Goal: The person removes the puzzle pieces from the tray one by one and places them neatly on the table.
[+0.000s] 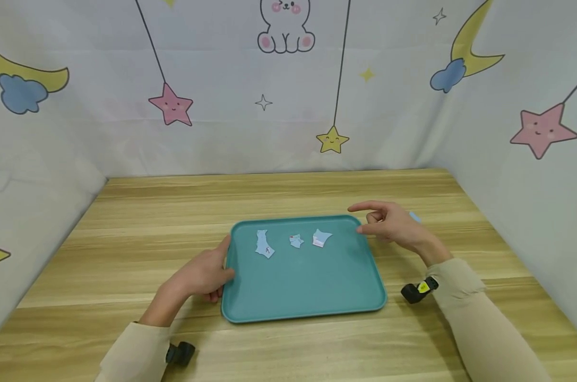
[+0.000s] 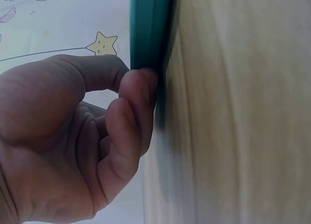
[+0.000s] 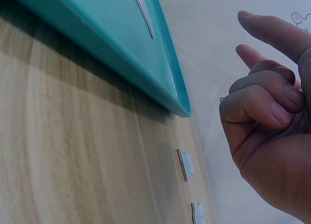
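A teal rectangular tray sits on the wooden table. My left hand grips its left edge, thumb over the rim; the left wrist view shows fingertips at the tray's side. Three flat, irregular pale-blue pieces lie in the tray's back half: a long one at left, a small one mid-way, and one with a pinkish edge at right. My right hand hovers by the back right corner, index finger and thumb extended, other fingers curled, nothing held. In the right wrist view it is apart from the tray.
Beyond the right hand, a pale-blue piece lies on the table, partly hidden. Two thin pieces, one nearer and one farther, show there in the right wrist view. White printed cloth walls the back and sides.
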The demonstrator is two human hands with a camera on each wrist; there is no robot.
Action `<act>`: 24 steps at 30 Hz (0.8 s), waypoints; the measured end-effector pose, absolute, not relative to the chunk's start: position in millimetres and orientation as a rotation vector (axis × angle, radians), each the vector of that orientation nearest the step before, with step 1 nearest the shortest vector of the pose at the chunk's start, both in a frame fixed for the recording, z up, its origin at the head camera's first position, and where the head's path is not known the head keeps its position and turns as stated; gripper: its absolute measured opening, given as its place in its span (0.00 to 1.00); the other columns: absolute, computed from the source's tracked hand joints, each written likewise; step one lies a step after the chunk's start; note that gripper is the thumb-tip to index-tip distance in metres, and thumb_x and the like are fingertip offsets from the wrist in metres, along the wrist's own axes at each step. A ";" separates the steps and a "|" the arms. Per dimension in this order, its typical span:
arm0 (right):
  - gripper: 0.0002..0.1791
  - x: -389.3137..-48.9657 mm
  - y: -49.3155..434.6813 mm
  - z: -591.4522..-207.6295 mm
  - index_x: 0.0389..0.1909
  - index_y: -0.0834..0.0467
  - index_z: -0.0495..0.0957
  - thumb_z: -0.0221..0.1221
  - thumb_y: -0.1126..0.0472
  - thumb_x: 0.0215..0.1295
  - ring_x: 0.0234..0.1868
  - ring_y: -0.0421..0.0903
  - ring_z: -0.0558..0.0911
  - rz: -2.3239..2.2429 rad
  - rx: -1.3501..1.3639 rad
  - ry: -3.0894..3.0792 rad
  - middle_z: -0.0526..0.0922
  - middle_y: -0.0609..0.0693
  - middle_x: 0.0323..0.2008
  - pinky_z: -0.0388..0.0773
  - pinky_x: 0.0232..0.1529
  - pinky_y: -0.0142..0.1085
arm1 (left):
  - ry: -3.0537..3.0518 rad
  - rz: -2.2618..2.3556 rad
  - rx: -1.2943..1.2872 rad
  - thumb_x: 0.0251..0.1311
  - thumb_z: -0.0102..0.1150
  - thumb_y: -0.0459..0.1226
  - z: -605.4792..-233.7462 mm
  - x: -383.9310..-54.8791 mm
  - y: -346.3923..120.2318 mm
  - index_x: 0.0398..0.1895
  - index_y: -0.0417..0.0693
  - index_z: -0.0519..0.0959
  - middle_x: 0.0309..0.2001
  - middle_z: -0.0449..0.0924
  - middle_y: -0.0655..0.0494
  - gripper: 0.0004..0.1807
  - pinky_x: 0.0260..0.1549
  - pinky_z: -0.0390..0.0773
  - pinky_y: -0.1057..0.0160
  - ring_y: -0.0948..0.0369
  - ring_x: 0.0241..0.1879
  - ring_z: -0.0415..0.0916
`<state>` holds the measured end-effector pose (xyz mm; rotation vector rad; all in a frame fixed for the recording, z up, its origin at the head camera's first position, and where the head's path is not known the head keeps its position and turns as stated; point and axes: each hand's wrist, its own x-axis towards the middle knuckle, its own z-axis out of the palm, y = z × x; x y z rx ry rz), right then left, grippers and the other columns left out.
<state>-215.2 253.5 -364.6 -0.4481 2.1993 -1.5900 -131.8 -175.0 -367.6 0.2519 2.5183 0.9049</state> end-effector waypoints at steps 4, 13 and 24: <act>0.33 -216.4 249.9 -365.3 0.74 0.65 0.70 0.66 0.67 0.69 0.17 0.39 0.54 -1.573 -0.469 2.213 0.57 0.42 0.19 0.55 0.19 0.31 | 2.520 0.907 0.254 0.70 0.50 0.30 -367.8 -131.8 -175.2 0.85 0.32 0.33 0.17 0.79 0.49 0.48 0.13 0.80 0.61 0.61 0.11 0.76; 0.33 -218.3 240.8 -366.3 0.73 0.64 0.71 0.67 0.66 0.68 0.17 0.38 0.55 -1.526 -0.490 2.243 0.57 0.42 0.19 0.54 0.19 0.30 | 2.522 0.913 0.268 0.71 0.49 0.30 -368.0 -132.3 -175.5 0.85 0.32 0.33 0.17 0.79 0.49 0.48 0.13 0.80 0.61 0.60 0.11 0.77; 0.33 -221.4 226.8 -370.4 0.71 0.63 0.74 0.70 0.65 0.66 0.16 0.38 0.55 -1.471 -0.424 2.225 0.58 0.42 0.20 0.54 0.20 0.30 | 2.522 0.909 0.266 0.71 0.50 0.30 -368.5 -132.0 -175.2 0.85 0.32 0.33 0.17 0.79 0.49 0.48 0.13 0.80 0.61 0.60 0.11 0.77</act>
